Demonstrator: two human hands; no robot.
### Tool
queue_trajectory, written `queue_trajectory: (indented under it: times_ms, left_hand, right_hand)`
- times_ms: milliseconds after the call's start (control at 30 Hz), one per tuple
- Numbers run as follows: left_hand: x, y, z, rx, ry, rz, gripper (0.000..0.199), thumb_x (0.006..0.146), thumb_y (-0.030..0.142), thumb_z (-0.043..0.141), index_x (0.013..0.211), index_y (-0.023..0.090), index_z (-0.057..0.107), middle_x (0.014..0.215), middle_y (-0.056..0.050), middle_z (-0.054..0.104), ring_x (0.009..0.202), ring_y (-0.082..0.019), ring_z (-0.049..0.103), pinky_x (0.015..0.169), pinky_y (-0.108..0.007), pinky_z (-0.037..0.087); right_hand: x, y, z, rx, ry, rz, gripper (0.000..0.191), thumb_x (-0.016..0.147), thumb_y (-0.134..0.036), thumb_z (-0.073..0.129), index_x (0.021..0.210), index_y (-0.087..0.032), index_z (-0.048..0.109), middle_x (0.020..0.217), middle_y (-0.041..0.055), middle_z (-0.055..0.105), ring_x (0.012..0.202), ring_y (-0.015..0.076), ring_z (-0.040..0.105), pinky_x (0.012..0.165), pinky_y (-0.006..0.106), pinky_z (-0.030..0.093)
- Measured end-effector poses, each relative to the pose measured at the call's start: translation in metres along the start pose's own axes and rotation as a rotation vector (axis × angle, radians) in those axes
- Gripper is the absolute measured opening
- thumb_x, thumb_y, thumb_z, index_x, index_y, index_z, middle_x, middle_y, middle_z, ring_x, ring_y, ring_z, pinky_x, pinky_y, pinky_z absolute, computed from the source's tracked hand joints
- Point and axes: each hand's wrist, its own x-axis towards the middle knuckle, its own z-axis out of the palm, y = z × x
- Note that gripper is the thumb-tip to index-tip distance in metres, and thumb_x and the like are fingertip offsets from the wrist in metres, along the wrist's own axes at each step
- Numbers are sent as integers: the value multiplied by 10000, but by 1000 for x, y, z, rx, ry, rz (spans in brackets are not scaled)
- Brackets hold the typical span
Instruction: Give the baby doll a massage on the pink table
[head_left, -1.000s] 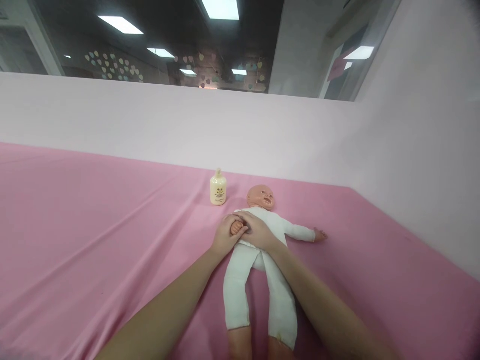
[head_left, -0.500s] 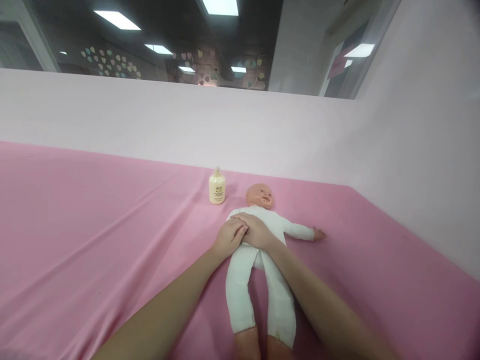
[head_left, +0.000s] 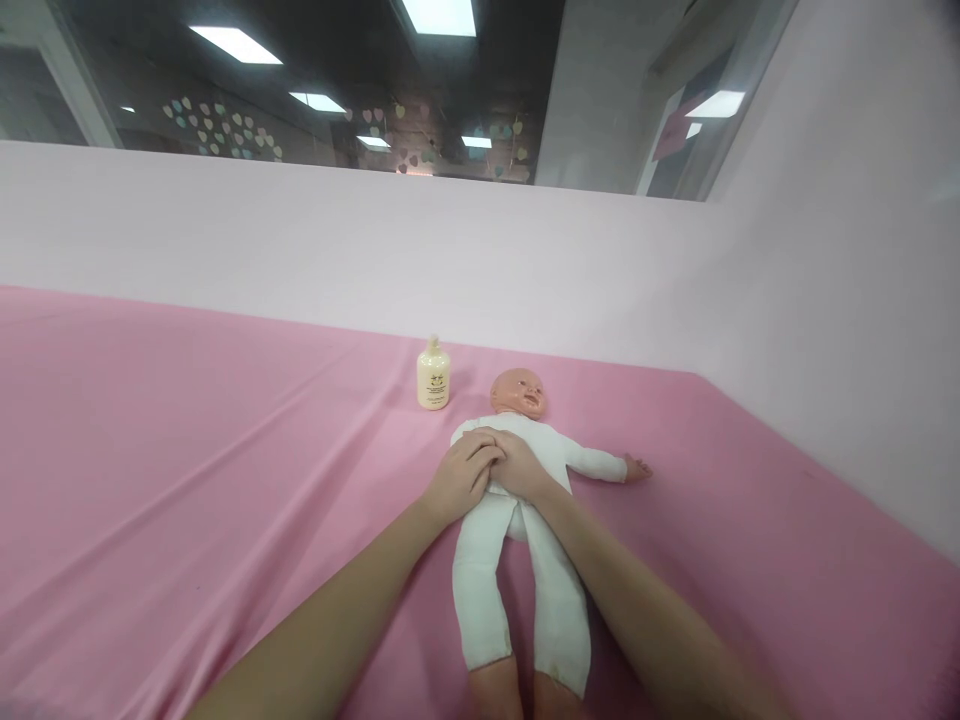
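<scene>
A baby doll (head_left: 485, 585) with a white cloth body lies on its back on the pink sheet (head_left: 225, 450), its head toward the wall and one arm stretched out to the right. Over the doll's belly my two hands meet. My left hand (head_left: 459, 476) rests from the left, its fingers lying over the fingers of my right hand (head_left: 517, 466). The right hand lies on the doll's torso, its fingertips partly hidden. A cream pump bottle (head_left: 433, 380) with a printed label stands to the left of the doll's head.
A pale wall (head_left: 337, 245) rises behind the sheet and another runs down the right side. Above the back wall a window (head_left: 480, 90) shows ceiling lights and heart-shaped stickers. Folds run through the sheet on the left.
The fingers of my left hand have shifted slightly right and now cover more of my right hand. The doll and the bottle have stayed in place.
</scene>
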Motion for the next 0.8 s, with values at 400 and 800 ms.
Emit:
queue_trajectory:
  times_ms: [400,800]
  left_hand:
    - [-6,-27,-6,69,-25,-83,238,940,162,414,1003,185,643,1018,-82,617,982,-193,562,895,-365,487]
    - [-7,-63,-53,306,-149,-757,316,903,178,395,1114,187,630,1063,-95,635,934,-213,618,767,-310,462]
  right_hand:
    - [-6,-6,1,41,20,162,417,845,-154,513,1240,-245,611,1106,38,712,988,201,660,918,351,493]
    - [-113,-112,-33,-89,-473,-114,539,843,-379,660,1365,-313,542,1543,81,391,1476,364,209,1174,617,176]
